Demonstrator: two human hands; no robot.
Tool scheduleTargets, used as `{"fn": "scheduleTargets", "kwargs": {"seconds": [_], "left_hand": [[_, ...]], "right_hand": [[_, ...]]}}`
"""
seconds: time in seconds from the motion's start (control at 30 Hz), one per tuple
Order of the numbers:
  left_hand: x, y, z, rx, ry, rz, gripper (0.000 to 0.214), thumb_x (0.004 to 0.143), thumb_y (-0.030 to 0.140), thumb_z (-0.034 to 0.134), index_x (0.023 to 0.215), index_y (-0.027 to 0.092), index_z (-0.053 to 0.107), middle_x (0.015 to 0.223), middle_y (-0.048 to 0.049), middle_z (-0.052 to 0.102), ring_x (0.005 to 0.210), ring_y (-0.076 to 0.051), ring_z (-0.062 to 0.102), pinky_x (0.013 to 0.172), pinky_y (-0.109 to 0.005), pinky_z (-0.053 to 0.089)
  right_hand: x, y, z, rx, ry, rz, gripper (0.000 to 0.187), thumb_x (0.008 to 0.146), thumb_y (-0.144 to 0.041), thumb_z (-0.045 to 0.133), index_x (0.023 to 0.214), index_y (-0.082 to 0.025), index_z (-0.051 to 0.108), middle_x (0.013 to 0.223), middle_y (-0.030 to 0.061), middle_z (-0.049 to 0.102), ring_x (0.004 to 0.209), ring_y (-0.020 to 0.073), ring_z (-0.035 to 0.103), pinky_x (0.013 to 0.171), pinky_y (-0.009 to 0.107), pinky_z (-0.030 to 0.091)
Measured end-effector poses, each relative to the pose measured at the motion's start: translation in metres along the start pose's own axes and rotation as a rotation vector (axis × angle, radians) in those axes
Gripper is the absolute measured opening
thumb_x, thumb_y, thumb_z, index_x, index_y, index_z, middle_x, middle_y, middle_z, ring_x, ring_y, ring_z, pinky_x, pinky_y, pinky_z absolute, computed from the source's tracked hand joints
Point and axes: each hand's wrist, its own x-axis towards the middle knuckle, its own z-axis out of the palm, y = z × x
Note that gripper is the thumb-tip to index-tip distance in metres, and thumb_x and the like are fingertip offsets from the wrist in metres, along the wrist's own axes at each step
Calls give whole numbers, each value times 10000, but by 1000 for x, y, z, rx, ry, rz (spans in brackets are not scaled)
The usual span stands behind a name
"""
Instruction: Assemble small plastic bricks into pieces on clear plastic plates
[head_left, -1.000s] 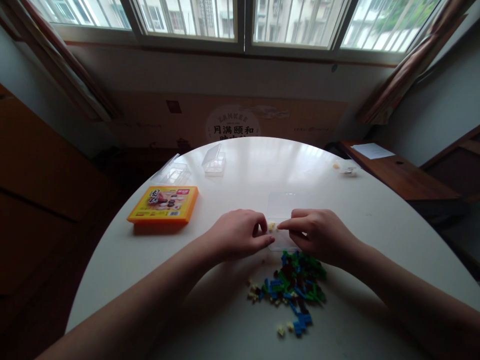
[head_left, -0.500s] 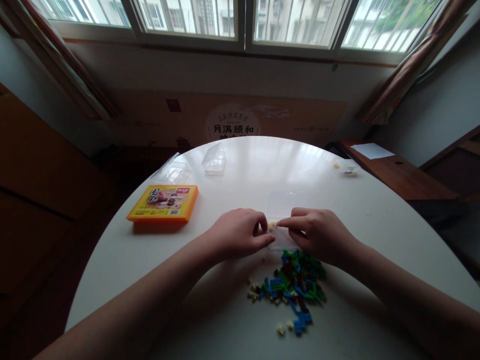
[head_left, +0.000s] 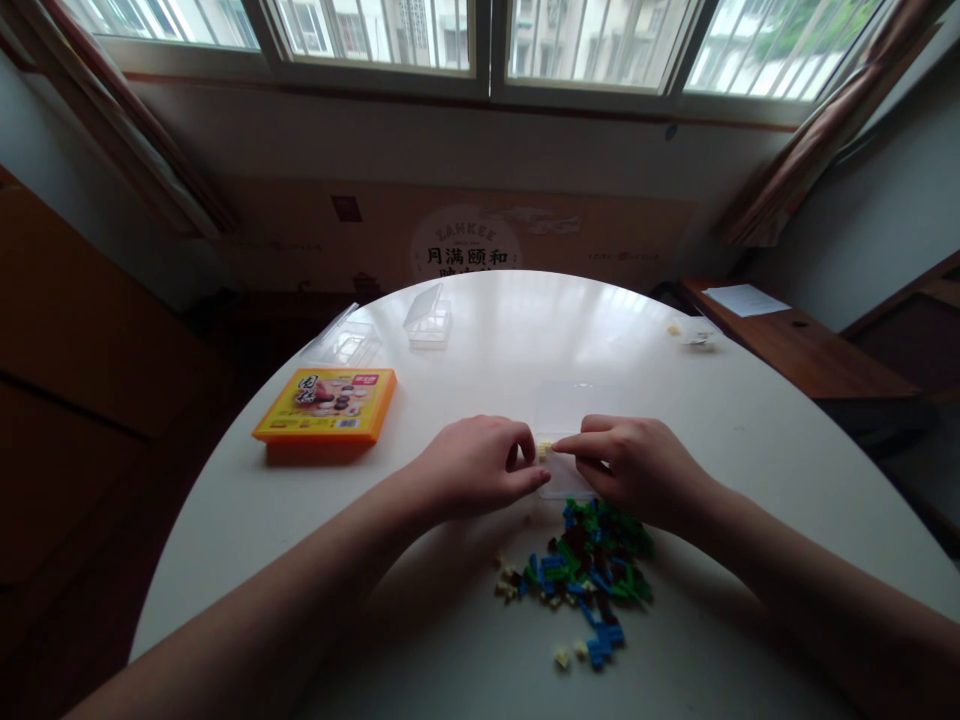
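Observation:
Several small cream toy bricks [head_left: 544, 450] lie in a clear plastic box [head_left: 566, 480] with its lid [head_left: 574, 405] folded back. At the box's left edge is my left hand [head_left: 480, 462], its curled index finger and thumb apart with a gap between them, the fingertips beside the cream bricks. From the other side my right hand [head_left: 634, 465] points its index finger at these bricks, the tip at or very near them; its other fingers are partly curled. Just below the box lies a loose pile of green, blue, brown and cream bricks [head_left: 585, 565].
The round white table [head_left: 480, 370] carries an orange-yellow box [head_left: 326, 408] on the left. Behind it are a clear plastic tray [head_left: 349, 343] and a small open clear case [head_left: 431, 322]. A small clear packet [head_left: 696, 335] lies at the far right.

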Motion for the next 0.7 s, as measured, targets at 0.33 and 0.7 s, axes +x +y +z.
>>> {"fn": "scheduleTargets", "kwargs": {"seconds": [0.33, 0.7], "left_hand": [[0, 0, 0, 3, 7, 10, 298, 826, 509, 578, 884, 233, 674, 866, -22, 699, 745, -187, 597, 593, -275, 381], [-1, 2, -1, -7, 2, 4, 296, 822, 500, 580, 873, 223, 674, 863, -30, 699, 741, -187, 599, 587, -272, 377]], "right_hand": [[-2, 1, 0, -10, 17, -11, 368, 820, -176, 574, 1095, -368, 724, 784, -34, 672, 636, 113, 564, 561, 253, 313], [1, -1, -1, 4, 8, -58, 336, 819, -162, 576, 1058, -332, 742, 780, -12, 675, 650, 114, 574, 548, 248, 287]]}}
